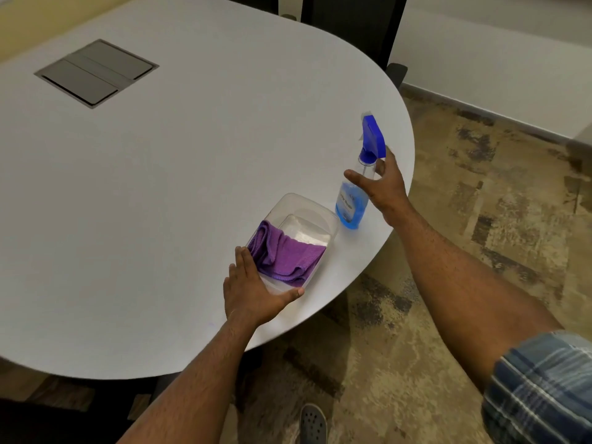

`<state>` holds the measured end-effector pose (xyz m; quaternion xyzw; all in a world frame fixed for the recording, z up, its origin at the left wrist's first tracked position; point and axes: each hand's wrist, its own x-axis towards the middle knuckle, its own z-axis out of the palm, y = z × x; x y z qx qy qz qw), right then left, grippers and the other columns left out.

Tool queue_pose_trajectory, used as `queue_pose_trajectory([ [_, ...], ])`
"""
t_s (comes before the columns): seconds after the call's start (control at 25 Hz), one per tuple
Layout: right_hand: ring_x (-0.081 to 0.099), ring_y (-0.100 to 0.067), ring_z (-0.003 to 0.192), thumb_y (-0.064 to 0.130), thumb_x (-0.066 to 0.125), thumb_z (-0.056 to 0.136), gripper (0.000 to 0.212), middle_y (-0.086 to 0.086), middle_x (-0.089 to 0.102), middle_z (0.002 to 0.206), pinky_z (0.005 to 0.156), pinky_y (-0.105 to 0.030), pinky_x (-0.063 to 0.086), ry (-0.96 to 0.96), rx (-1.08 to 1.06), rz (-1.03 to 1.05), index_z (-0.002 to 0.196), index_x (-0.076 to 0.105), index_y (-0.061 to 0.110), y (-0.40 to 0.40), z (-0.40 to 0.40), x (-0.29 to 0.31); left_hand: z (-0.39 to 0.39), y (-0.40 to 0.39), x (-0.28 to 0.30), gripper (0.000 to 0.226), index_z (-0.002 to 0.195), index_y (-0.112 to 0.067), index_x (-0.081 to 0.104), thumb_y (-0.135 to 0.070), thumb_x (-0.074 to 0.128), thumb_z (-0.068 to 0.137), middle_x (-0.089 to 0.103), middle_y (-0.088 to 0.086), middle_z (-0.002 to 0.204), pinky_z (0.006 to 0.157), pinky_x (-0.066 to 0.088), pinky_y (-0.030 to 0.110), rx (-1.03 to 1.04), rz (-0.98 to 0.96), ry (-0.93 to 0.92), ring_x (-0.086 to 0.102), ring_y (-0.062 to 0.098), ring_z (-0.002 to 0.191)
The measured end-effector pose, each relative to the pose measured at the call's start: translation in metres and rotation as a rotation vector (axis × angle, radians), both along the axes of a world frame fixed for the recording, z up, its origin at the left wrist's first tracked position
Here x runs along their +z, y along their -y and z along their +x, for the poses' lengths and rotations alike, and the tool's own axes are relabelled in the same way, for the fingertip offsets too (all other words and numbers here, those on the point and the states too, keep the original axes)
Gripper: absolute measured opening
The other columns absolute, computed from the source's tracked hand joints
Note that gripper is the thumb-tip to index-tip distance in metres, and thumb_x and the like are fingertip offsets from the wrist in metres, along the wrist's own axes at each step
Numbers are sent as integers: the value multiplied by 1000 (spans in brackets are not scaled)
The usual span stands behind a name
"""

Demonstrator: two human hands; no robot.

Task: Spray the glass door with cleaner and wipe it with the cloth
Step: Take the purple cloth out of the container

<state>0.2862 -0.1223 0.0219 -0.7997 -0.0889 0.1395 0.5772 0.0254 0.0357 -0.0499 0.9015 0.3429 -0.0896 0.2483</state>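
Observation:
A clear spray bottle (351,203) with blue liquid and a blue trigger head stands upright near the table's right edge. My right hand (382,187) is at its neck with fingers spread around it, thumb on the left side, not closed. A folded purple cloth (285,254) lies inside a clear plastic container (315,216) just left of the bottle. My left hand (253,290) rests flat on the container's near corner, fingers touching the cloth's edge, thumb along the near rim. No glass door is in view.
The white rounded table (160,187) has a grey cable hatch (96,72) at the far left. A dark chair (352,24) stands behind the table. Patterned carpet (464,251) lies to the right, and my shoe (313,423) shows below.

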Motion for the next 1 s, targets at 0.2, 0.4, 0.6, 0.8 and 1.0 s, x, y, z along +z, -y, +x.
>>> queue_pose_trajectory([
  [0.2,54,-19,106,39,76,81,63,-5,53,114,80,-18,47,143,-270,-22,128,43,12,13,-88,-31,1,-1,0,152,156,-18,-17,-100,45,43,-13,5,167,123,16,51,12,-1,-11,4,32,154],
  [0.4,49,-12,109,36,68,86,36,2,59,118,94,-29,45,366,228,-462,117,58,21,-16,-136,-41,0,0,-2,151,156,-19,-16,-100,45,45,-14,4,167,123,15,51,12,12,-13,3,31,154],
  [0.6,40,-28,133,53,69,78,71,-8,45,145,111,-44,32,305,774,-1085,138,48,22,-56,-127,-26,1,0,-2,149,156,-19,-9,-101,46,45,-2,5,167,121,24,52,27,35,-3,15,32,152],
  [0.8,43,-30,131,40,67,87,56,-11,52,139,112,-45,30,323,779,-1329,134,50,15,-77,-129,-37,1,1,0,146,157,-19,-12,-96,55,51,-4,5,168,122,21,51,25,49,-13,12,31,153],
  [1.0,59,-25,100,23,62,92,32,-9,62,109,84,-37,48,298,645,-1155,121,58,9,-78,-116,-31,2,1,0,147,156,-19,-14,-96,55,51,-8,4,167,122,19,51,31,36,-20,10,30,154],
])
